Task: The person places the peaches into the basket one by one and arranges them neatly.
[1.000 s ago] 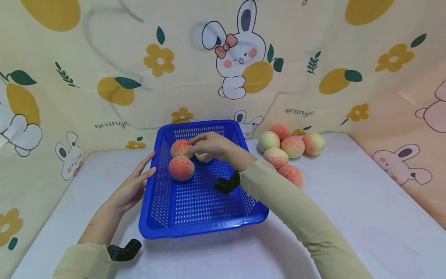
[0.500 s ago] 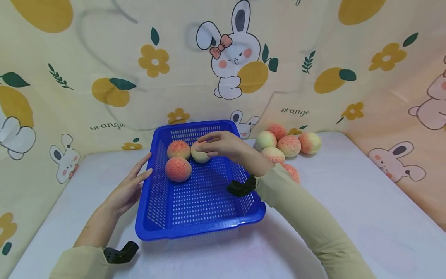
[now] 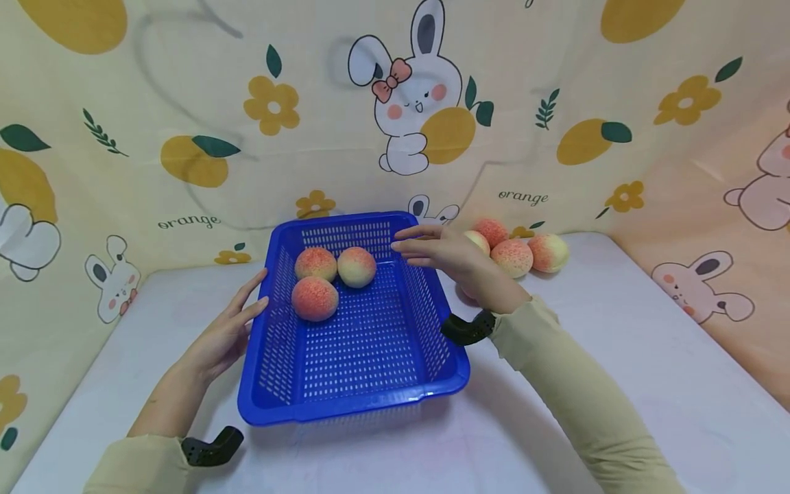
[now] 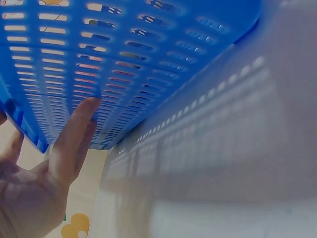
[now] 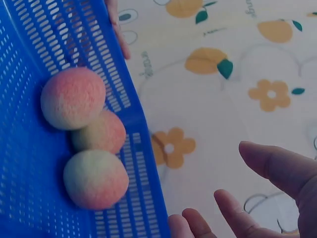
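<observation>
A blue plastic basket [image 3: 352, 405] with slotted walls stands before me, holding a peach [image 3: 356, 267] at the back, another peach [image 3: 316, 264] left of it and a redder peach [image 3: 315, 298] in front. My left hand [image 3: 219, 343] touches the basket's left side with extended fingers; in the left wrist view its fingertips [image 4: 89, 104] lie against the outer wall. Above the basket's right rim hovers my right hand [image 3: 459, 261], fingers extended and nothing held. The right wrist view shows its thumb and fingers spread apart.
Several more peaches [image 3: 512, 258] are grouped on the white table [image 3: 617, 384] to the right of the basket, some hidden behind my right hand. A printed cloth [image 3: 333, 158] with rabbits and oranges hangs behind the table.
My right hand has let go of the back peach, which stays in the basket, and has moved right to the rim. The left hand keeps its place on the basket's side.
</observation>
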Demonstrator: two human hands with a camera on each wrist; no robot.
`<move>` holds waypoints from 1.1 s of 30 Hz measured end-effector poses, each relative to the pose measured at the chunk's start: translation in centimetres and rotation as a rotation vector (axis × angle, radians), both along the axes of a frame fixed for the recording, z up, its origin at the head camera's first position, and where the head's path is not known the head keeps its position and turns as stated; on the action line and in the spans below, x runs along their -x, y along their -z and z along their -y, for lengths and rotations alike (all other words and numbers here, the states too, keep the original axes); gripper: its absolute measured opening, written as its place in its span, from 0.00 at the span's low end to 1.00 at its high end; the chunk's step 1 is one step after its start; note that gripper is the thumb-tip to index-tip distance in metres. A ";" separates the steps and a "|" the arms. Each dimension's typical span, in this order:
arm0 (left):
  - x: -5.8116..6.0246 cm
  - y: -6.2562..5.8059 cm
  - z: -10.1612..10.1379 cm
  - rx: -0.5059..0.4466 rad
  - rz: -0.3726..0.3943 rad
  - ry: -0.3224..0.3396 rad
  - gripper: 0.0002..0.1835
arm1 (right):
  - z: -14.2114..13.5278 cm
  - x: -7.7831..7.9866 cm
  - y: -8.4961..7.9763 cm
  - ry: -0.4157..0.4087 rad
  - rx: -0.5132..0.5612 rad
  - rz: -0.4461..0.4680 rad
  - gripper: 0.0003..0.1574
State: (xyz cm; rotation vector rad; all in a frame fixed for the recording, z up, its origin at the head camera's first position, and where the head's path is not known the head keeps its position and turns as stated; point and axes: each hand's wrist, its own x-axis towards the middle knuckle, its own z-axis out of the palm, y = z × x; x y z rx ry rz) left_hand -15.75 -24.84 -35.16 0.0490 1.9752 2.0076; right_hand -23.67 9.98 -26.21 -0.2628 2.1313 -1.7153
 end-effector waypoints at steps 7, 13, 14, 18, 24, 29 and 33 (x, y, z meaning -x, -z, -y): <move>0.1 0.1 0.1 -0.001 -0.003 -0.002 0.34 | -2.0 0.5 0.7 0.077 -0.028 -0.022 0.30; 0.1 0.2 0.1 0.006 -0.010 0.000 0.34 | -3.8 1.1 1.7 0.135 -0.066 -0.026 0.29; 0.1 0.2 0.1 0.008 -0.012 0.000 0.34 | -4.1 1.1 1.8 0.144 -0.070 -0.020 0.29; 0.1 0.2 0.2 0.012 -0.013 0.000 0.34 | -5.0 1.0 2.2 0.151 -0.081 -0.007 0.29; 0.1 0.3 0.2 -0.001 -0.011 0.003 0.34 | -6.1 0.7 2.5 0.182 -0.083 -0.017 0.29; 0.1 0.3 0.2 0.001 -0.011 0.008 0.34 | -7.1 0.4 2.9 0.219 -0.072 -0.012 0.31; 0.1 0.2 0.2 0.010 -0.008 0.003 0.34 | -8.1 0.0 3.2 0.241 -0.133 -0.054 0.32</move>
